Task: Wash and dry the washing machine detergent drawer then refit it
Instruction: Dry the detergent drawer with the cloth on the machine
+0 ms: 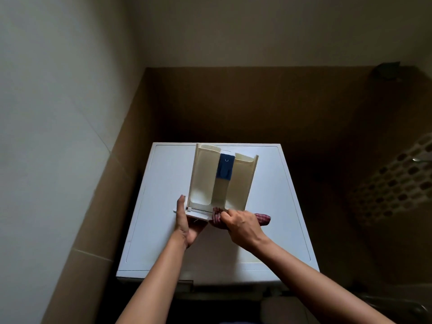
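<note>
Step in hand, as I judge it: drying detergent drawer point(224, 181). My left hand point(187, 224) grasps front panel from below, thumb up along left end; fingers hidden. My right hand point(243, 224) clenched around checked cloth point(263, 218), pressed to panel's right half. Work cloth into corners and seams; brace left grasp against wiping pressure. Drawer over washing machine top point(163, 183), compartments extending away from both hands, blue insert point(225, 166) at centre

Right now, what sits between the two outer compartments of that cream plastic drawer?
A blue plastic insert sits there; the head view shows it.
</note>
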The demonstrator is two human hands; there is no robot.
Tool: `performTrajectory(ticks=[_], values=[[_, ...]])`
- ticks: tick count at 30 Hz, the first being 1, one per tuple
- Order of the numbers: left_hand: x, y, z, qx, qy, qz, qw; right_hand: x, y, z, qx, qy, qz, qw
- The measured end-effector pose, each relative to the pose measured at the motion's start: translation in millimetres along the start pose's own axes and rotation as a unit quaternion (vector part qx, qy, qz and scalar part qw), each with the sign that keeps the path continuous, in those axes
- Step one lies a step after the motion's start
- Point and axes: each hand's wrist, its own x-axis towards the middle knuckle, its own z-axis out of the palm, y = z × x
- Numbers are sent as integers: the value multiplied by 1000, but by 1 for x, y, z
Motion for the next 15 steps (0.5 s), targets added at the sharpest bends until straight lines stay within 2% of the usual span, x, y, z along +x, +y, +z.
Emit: performTrajectory(ticks=[3,6,9,12,15], values=[[-1,-1,-12,-59,86,-15,994,-6,6,10,-12,-1,-9,1000],[2,-5,-28,-33,153,-46,987,-11,17,14,-9,3,7,1000],[-1,-12,-34,-9,165,-72,984,-18,19,19,13,-16,55,998],[-7,-19,-32,12,173,-63,983,-18,7,24,55,-53,104,992],[-8,-27,-32,22,180,-61,981,-13,-14,23,56,-107,112,986]])
